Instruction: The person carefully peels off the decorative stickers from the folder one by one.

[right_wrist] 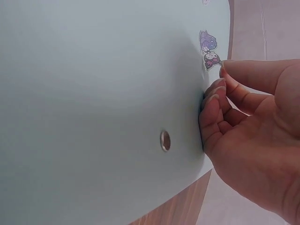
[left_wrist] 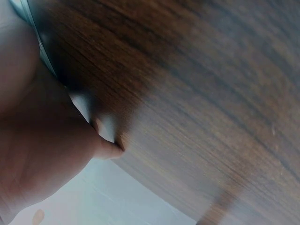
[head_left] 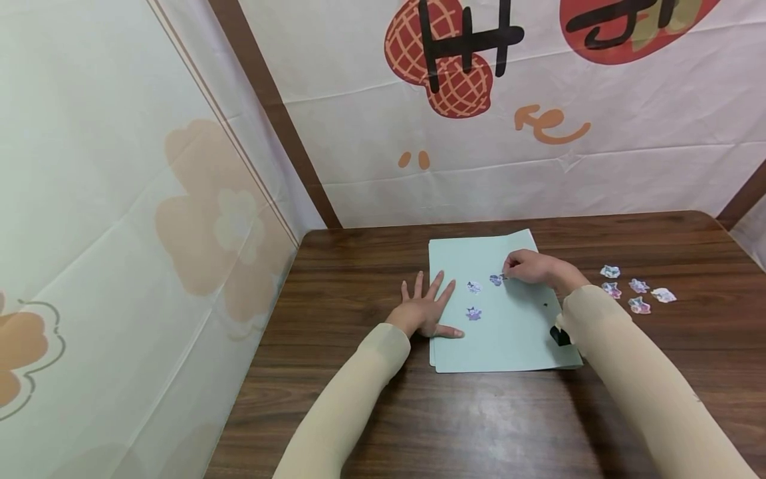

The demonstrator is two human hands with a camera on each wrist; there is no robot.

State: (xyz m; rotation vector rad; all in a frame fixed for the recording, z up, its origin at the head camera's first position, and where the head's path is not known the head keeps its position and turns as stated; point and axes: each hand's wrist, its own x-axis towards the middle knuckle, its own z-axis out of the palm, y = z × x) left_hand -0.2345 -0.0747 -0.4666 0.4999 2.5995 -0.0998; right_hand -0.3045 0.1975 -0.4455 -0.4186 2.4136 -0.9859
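Note:
A pale green paper sheet (head_left: 514, 339) lies on the table, with more sheet edges showing beneath it. My left hand (head_left: 421, 313) rests across its left edge, fingers spread and straight; the left wrist view shows only part of this hand (left_wrist: 51, 145). Over the sheet's upper right, my right hand (head_left: 529, 267) pinches the edge of a purple cartoon sticker (right_wrist: 210, 50) between thumb and forefinger. The sticker's other end is against the paper. Two more stickers, a pale one (head_left: 474, 287) and a purple one (head_left: 473, 313), lie on the sheet near my left hand.
Several loose stickers (head_left: 639, 305) are scattered on the brown wooden table (head_left: 347, 286) right of the paper. A small round metal-rimmed spot (right_wrist: 165, 140) shows on the sheet. Printed fabric (head_left: 359, 120) hangs behind the table, and more fabric (head_left: 120, 233) at the left.

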